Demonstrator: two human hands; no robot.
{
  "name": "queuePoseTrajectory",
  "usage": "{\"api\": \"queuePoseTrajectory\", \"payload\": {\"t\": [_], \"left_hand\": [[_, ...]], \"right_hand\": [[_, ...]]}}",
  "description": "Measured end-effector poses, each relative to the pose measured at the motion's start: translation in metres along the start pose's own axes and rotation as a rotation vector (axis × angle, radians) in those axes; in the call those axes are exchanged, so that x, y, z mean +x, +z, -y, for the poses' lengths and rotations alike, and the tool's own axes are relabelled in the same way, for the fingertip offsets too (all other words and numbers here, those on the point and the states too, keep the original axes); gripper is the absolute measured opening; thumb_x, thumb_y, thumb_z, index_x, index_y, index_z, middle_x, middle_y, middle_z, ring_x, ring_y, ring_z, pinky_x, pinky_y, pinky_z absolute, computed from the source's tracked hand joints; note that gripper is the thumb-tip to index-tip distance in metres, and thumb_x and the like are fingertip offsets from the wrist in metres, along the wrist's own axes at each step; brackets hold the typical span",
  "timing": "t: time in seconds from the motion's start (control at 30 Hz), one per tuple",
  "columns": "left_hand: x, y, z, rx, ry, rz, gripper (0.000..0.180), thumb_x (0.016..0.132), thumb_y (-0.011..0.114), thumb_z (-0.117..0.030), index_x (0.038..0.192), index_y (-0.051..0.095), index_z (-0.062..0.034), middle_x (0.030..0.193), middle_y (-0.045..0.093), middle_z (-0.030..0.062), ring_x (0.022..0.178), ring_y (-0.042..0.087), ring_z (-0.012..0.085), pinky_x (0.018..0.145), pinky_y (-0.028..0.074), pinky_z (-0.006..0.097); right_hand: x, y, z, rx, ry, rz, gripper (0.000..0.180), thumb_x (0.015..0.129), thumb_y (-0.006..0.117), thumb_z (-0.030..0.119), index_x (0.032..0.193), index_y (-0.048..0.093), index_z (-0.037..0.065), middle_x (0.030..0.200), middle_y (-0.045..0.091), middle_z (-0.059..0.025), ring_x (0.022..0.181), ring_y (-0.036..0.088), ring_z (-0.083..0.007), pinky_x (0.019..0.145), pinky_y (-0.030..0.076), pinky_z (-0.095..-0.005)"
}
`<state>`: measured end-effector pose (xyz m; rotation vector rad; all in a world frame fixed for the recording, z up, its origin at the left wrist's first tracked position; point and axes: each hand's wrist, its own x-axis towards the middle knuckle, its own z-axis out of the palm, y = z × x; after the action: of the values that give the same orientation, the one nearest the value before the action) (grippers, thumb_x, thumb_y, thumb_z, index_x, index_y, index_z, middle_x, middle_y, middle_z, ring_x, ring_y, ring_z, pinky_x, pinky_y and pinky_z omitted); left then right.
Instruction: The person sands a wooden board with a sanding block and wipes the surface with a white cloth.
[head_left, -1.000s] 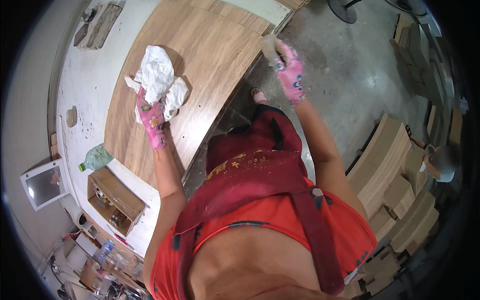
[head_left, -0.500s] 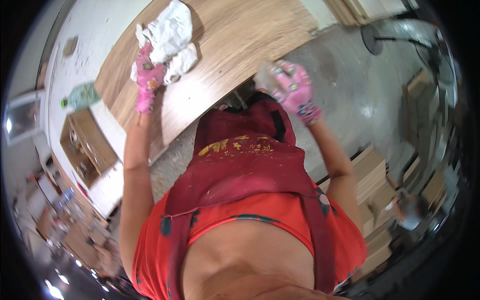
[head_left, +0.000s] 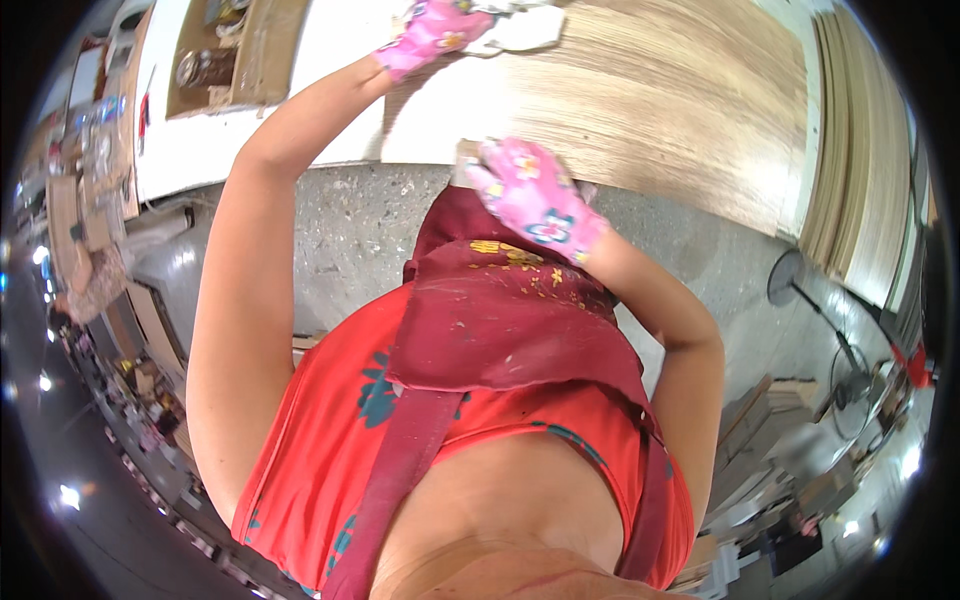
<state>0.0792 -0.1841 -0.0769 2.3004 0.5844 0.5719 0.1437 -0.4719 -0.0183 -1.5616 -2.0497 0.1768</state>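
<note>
In the head view, the left hand, in a pink flowered glove, lies at the left end of a white cloth on a wood-grain board. The upper edge crops both hand and cloth, so I cannot tell whether the fingers are closed on it. The right hand, gloved alike, is at the board's near edge, in front of the apron. Its fingers are clamped on a pale pad, which juts out to the left past the fingertips; its exact kind is blurred.

The board lies on a white desk. Left of the left hand, an open box stands on the desk with a jar in it, and a red pen lies farther left. To the right are stacked panels, with a fan on the concrete floor below them. Another person is far off at the left.
</note>
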Motion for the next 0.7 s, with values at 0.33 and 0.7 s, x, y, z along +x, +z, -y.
{"api": "queuePoseTrajectory", "payload": {"t": [0.33, 0.7], "left_hand": [[0.002, -0.014, 0.021, 0.312, 0.329, -0.164, 0.059, 0.070, 0.064, -0.021, 0.122, 0.047, 0.0015, 0.119, 0.050, 0.0222, 0.114, 0.046, 0.0372, 0.099, 0.035, 0.042], [-0.002, -0.024, 0.011, 0.258, 0.248, -0.162, 0.056, 0.071, 0.065, -0.014, 0.122, 0.049, 0.0002, 0.119, 0.050, 0.0213, 0.113, 0.046, 0.0356, 0.099, 0.036, 0.042]], "right_hand": [[0.105, 0.075, 0.054, -0.075, -0.157, -0.025, 0.016, 0.078, 0.050, 0.014, 0.093, 0.054, 0.011, 0.080, 0.054, -0.0071, 0.081, 0.057, -0.0259, 0.067, 0.049, -0.0385], [-0.172, -0.111, -0.066, -0.582, 0.699, 0.246, 0.038, 0.072, 0.068, 0.012, 0.109, 0.061, 0.009, 0.112, 0.056, -0.0171, 0.101, 0.054, -0.0327, 0.085, 0.047, -0.0402]]}}
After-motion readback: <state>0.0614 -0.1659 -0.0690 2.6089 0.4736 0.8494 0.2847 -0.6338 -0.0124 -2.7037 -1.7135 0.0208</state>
